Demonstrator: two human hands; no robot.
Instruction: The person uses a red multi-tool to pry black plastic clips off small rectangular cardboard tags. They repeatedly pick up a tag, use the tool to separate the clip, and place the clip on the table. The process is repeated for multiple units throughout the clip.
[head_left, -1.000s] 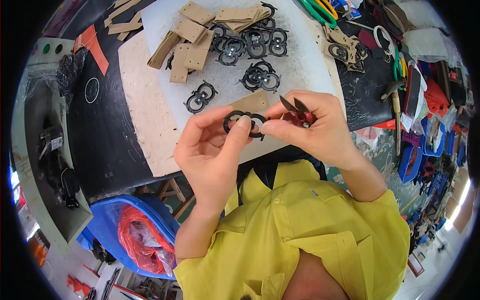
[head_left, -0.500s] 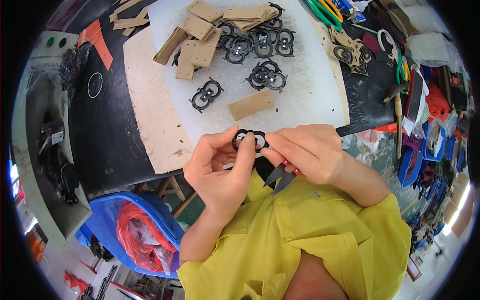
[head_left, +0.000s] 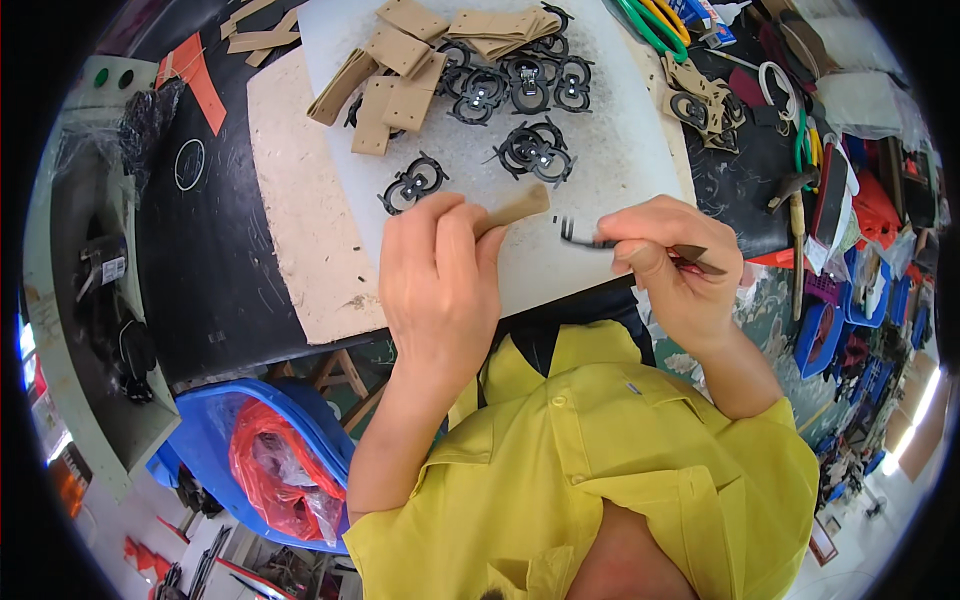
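Near the front of the white sheet, my left hand is closed on a tan strip, whose far end sticks out past the fingers, tilted up. My right hand pinches a black plastic double-ring piece, seen edge-on and blurred. Small scissors with dark blades are tucked in that same hand; their handles are mostly covered by fingers. Beyond my left hand lies a single black double-ring piece. A few more black ring pieces rest together farther right.
Stacked tan strips and a heap of black ring pieces cover the far part of the white sheet. A hammer lies at the table's right. A blue bin with red plastic stands below left.
My hands have parted. The left let go of the black ring piece, reached forward and took up the tan strip. The right moved right and forward with the ring piece and scissors.
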